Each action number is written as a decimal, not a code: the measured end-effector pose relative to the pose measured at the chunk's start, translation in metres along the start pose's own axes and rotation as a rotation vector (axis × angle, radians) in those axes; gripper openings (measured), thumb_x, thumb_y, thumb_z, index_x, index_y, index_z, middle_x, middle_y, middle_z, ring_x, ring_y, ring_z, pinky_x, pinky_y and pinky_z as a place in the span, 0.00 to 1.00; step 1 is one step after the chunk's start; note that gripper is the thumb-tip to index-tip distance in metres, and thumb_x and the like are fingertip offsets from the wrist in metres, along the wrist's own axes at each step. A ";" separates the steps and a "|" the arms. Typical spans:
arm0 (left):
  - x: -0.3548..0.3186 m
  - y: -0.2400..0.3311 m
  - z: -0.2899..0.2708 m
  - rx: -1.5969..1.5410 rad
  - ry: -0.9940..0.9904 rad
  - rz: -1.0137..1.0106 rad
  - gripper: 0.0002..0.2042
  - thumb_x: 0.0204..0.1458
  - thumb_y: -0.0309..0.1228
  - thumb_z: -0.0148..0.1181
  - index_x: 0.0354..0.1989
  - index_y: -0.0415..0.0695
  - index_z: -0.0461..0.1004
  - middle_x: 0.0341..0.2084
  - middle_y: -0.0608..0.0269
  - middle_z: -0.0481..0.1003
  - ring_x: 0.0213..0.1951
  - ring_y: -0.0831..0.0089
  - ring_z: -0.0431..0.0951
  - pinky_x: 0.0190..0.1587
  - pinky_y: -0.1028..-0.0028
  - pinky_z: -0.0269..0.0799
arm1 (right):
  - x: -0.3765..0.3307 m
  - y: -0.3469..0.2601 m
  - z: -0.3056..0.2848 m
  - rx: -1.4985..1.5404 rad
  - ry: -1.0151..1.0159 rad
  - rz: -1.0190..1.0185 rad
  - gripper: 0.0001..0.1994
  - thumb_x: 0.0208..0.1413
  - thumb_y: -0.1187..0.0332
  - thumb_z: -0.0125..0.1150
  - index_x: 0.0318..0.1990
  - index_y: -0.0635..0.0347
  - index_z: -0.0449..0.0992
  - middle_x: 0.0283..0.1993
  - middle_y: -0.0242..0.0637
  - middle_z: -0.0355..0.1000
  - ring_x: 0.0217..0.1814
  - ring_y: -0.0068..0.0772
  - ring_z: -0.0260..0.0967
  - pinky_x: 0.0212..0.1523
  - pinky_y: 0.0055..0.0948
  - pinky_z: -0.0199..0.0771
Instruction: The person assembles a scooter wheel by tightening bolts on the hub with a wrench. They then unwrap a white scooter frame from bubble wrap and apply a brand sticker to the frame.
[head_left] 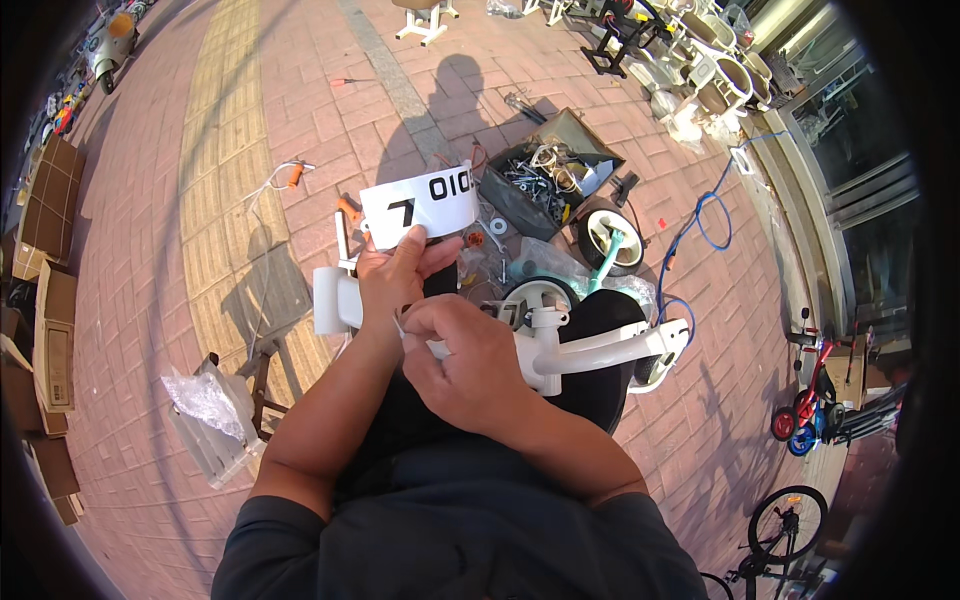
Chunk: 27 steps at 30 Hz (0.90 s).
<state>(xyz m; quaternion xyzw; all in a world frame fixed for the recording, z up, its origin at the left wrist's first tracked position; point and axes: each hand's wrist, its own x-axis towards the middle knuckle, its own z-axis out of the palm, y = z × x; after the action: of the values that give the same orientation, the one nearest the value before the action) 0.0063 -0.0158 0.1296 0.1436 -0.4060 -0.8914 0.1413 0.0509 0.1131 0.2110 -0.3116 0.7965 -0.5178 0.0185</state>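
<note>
My left hand (390, 278) holds a curved white plate (422, 208) with black printed marks, its thumb pressed on the lower edge. Close to the left wrist, the curled fingers of my right hand (462, 358) pinch together, and a thin dark bit shows at their tips, too small to name. Across my lap lies a white frame (600, 352) with tube-like arms, perhaps of a child's ride-on, partly hidden behind my right hand. A white rounded part (336, 300) sticks out left of my left wrist. A white wheel (537, 300) shows beyond the right hand.
Ahead stands an open toolbox (545, 175) full of loose tools and hardware. A wheel on a mint-green part (612, 243) and plastic wrap lie right of it. A blue hose (700, 205) snakes along the right. Left are a small stool (215, 420) with bubble wrap and cardboard boxes (52, 330).
</note>
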 end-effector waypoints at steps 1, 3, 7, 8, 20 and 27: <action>0.000 0.000 0.000 -0.021 -0.012 -0.008 0.14 0.68 0.28 0.56 0.54 0.29 0.70 0.44 0.46 0.81 0.45 0.52 0.87 0.50 0.57 0.86 | 0.005 -0.001 0.016 -0.011 -0.073 -0.018 0.07 0.57 0.74 0.64 0.41 0.64 0.77 0.45 0.45 0.78 0.41 0.37 0.78 0.48 0.31 0.77; 0.003 0.005 -0.003 -0.075 -0.034 -0.044 0.15 0.68 0.28 0.56 0.55 0.29 0.69 0.44 0.46 0.81 0.44 0.52 0.87 0.50 0.57 0.87 | 0.006 -0.002 0.023 0.029 -0.084 -0.109 0.12 0.57 0.71 0.66 0.47 0.64 0.77 0.48 0.47 0.78 0.46 0.44 0.78 0.50 0.36 0.77; 0.004 0.012 -0.013 -0.190 -0.051 -0.129 0.19 0.65 0.29 0.60 0.61 0.36 0.67 0.48 0.44 0.80 0.46 0.52 0.86 0.49 0.58 0.86 | 0.008 0.005 -0.010 0.209 -0.103 0.182 0.18 0.57 0.74 0.64 0.55 0.62 0.74 0.55 0.48 0.75 0.59 0.53 0.73 0.59 0.46 0.73; 0.003 0.012 -0.014 -0.233 -0.118 -0.107 0.19 0.65 0.29 0.60 0.62 0.36 0.67 0.49 0.44 0.79 0.47 0.51 0.85 0.51 0.57 0.85 | 0.013 0.013 -0.017 0.033 -0.014 0.080 0.18 0.57 0.74 0.63 0.55 0.63 0.74 0.57 0.49 0.75 0.61 0.54 0.72 0.61 0.47 0.71; 0.007 0.003 -0.021 -0.449 -0.300 -0.136 0.24 0.65 0.33 0.60 0.66 0.37 0.65 0.59 0.49 0.74 0.62 0.54 0.73 0.67 0.53 0.68 | 0.028 0.076 0.009 0.678 -0.069 0.521 0.23 0.57 0.77 0.62 0.60 0.71 0.69 0.57 0.52 0.75 0.59 0.40 0.76 0.58 0.34 0.75; 0.010 -0.003 -0.028 -0.366 -0.293 -0.206 0.25 0.66 0.37 0.58 0.68 0.38 0.64 0.59 0.48 0.73 0.60 0.52 0.74 0.65 0.51 0.70 | 0.030 0.078 0.011 0.423 -0.084 0.582 0.17 0.58 0.78 0.63 0.56 0.70 0.74 0.44 0.41 0.79 0.44 0.28 0.76 0.47 0.27 0.77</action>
<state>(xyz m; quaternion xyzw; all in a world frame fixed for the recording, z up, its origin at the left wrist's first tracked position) 0.0073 -0.0372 0.1081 0.0257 -0.2375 -0.9710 0.0129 -0.0066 0.1098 0.1493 -0.0823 0.7256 -0.6309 0.2620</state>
